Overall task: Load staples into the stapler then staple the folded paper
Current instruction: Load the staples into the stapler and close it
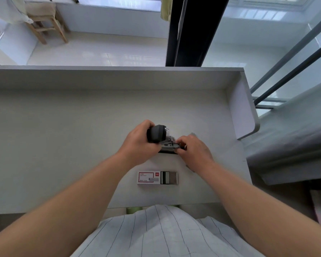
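Left hand point(137, 145) grips the opened stapler point(160, 139) mid-desk point(63, 145), right hand point(193, 151) pinches its metal staple rail (paper mostly hidden); staple box point(157, 177) sits just nearer, slid open.

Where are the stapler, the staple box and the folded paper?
stapler point(157, 133): head view, on its dark raised top.
staple box point(148, 177): head view, on its white label.
folded paper point(192, 134): head view, on the corner showing behind the right hand.

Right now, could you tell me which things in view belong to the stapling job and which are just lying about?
Job:
- stapler, opened, in the left hand
- right hand at its metal staple tray
- staple box, slid open on the desk

Just about:
- wooden chair
- hanging cloth
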